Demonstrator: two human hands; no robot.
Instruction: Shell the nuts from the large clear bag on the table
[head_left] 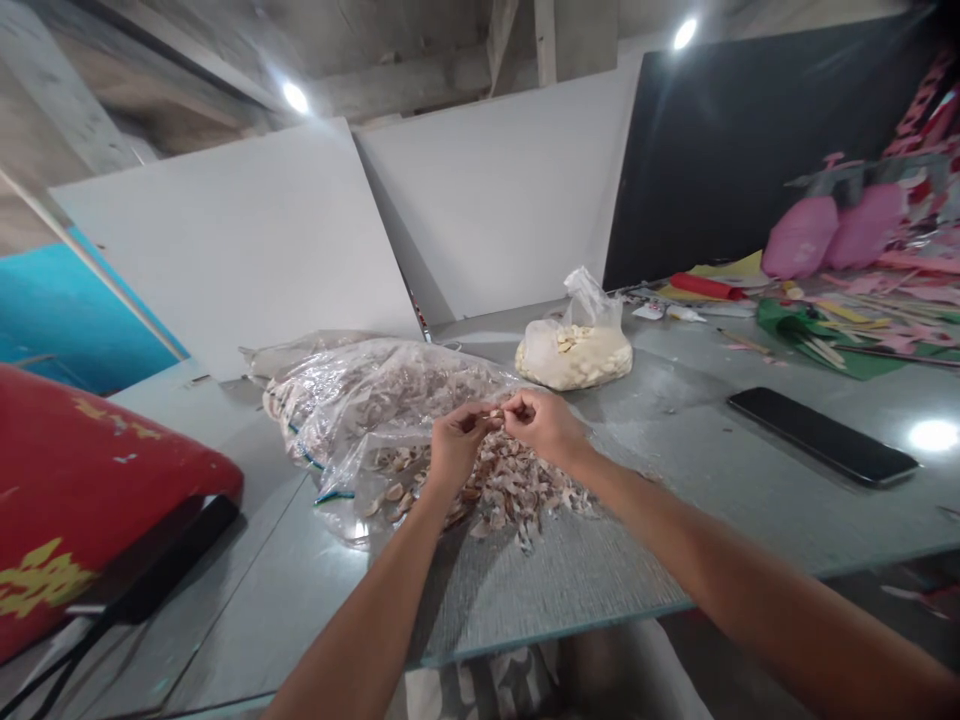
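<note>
Yellow markings on the red object [112,470], between 8 and 9 o'clock from the hands, form no readable word; a pale print on one of the pink bottles [801,238], at 2 o'clock, is too small to make out; the dark face of the phone [821,435], at 3 o'clock, shows no legible lettering.

The large clear bag [337,410] sprawls from 9 to 11 o'clock, swollen with papery husks; beside the left hand [454,440], tan unpeeled cloves [395,492] show at its near end; the small clear bag [551,372], gathered at its top, sits close by at 1 to 2 o'clock, its rounded lower part full of pale, peeled-looking pieces.

The left hand and the right hand [541,425] meet fingertip to fingertip, both closed in a pinch on a small piece [496,413], mostly hidden by the fingers; it is held just above the loose husks [517,485], which lie heaped on the bench [540,590] at 5 to 6 o'clock.
</note>
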